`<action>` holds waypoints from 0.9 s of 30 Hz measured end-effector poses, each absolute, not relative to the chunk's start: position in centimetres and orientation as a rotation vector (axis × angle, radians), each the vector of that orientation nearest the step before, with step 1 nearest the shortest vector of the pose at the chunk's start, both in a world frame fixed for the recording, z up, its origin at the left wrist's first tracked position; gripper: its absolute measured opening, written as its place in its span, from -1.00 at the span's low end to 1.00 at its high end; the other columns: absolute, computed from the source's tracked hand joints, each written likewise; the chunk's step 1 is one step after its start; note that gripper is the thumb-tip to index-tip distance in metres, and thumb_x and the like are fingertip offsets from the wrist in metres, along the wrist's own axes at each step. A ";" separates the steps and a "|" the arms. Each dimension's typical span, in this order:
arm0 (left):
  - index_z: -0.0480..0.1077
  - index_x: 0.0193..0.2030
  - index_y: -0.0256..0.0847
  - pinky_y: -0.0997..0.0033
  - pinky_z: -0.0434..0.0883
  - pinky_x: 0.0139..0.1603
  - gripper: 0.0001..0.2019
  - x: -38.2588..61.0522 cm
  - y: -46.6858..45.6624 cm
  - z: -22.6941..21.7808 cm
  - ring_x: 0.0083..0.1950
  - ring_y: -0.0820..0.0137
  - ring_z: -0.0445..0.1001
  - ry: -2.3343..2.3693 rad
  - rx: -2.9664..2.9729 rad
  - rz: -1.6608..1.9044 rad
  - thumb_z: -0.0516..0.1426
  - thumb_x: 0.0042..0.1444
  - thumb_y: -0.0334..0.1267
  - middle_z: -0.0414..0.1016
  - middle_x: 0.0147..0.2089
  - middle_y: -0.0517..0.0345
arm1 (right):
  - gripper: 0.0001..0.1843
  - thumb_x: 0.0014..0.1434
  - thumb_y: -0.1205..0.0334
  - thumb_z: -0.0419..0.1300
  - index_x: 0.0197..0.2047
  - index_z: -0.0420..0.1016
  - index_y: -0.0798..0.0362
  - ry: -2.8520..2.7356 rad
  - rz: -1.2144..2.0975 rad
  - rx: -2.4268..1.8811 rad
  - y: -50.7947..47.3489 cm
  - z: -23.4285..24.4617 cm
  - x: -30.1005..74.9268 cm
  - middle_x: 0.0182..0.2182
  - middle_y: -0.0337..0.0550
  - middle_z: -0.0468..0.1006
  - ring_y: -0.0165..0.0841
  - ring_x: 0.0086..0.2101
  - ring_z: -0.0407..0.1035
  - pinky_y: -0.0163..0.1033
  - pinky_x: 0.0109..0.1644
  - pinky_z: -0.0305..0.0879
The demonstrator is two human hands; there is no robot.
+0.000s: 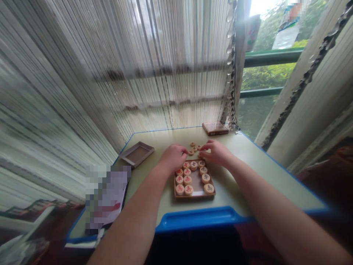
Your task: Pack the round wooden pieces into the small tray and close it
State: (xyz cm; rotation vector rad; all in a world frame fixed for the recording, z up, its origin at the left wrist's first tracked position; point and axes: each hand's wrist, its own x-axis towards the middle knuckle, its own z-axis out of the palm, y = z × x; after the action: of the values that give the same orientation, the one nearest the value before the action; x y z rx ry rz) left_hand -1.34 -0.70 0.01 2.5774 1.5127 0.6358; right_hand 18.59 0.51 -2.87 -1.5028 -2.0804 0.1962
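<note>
Several loose round pieces (pixel 195 149) lie on the bench (pixel 264 162) between the left hand (pixel 173 156) and the right hand (pixel 217 151). Each has thumb and fingers drawn close together at the cluster's edge; from where I stand, I cannot tell whether either grips one. Nearer than both hands, a shallow tray (pixel 198 181) carries red-marked pieces (pixel 188 190) leftward, black-marked pieces (pixel 209 189) rightward. Beyond the right hand: a flat box (pixel 216 128).
</note>
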 end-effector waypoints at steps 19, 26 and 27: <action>0.50 -0.28 -0.15 0.45 0.35 -0.13 -0.74 -2.2 0.1 -0.6 -0.17 0.36 0.44 1.713 2.559 0.474 -0.01 -0.01 -0.32 0.51 -0.20 0.11 | -0.71 -0.01 0.07 0.13 -0.28 0.57 0.01 -2.172 0.203 -1.654 0.7 -3.0 19.8 -0.41 -0.13 0.49 -0.37 -0.45 0.31 -0.32 -0.39 0.17; 0.51 -0.27 -0.15 0.45 0.34 -0.09 -0.72 -2.6 0.3 -0.5 -0.14 0.37 0.44 1.719 2.565 0.508 -0.02 0.00 -0.32 0.51 -0.18 0.11 | -0.74 -0.03 0.10 0.15 -0.34 0.56 0.07 -2.112 0.165 -1.559 -0.4 -2.0 19.5 -0.44 -0.15 0.48 -0.38 -0.44 0.30 -0.32 -0.37 0.17; 0.51 -0.27 -0.16 0.45 0.34 -0.08 -0.72 -2.6 0.3 -0.5 -0.14 0.37 0.44 1.720 2.566 0.518 -0.02 0.01 -0.32 0.51 -0.19 0.10 | -0.73 -0.02 0.10 0.16 -0.33 0.55 0.07 -2.131 0.188 -1.486 -1.1 -1.6 19.1 -0.44 -0.15 0.47 -0.39 -0.44 0.30 -0.32 -0.36 0.17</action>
State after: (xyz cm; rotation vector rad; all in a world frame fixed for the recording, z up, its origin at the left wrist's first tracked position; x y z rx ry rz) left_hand -2.61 0.25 -0.53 2.5657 1.7195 0.5181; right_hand 19.15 -1.09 -1.59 -1.4859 -2.1314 0.1882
